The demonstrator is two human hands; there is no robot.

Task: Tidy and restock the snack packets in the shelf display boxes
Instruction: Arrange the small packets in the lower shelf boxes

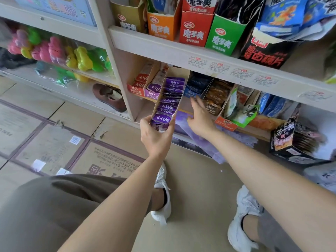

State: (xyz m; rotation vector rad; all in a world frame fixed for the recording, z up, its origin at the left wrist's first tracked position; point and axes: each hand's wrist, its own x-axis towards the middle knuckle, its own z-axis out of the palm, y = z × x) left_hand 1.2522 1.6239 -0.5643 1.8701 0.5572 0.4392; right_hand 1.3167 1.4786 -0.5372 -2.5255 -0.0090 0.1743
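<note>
left hand grips near end of display box full of purple packets (box angled out of lower shelf) | right hand fingers straight, holding nothing, by blue box

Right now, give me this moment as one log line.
left hand: grips purple box front | right hand: open, fingertips by blue box | purple box: juts out from row, packets lined inside

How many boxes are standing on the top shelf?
5, in a row from left to right: a tan box, an orange box, a red box, a green box and a black box partly under blue packets. More may hide behind those.
</note>
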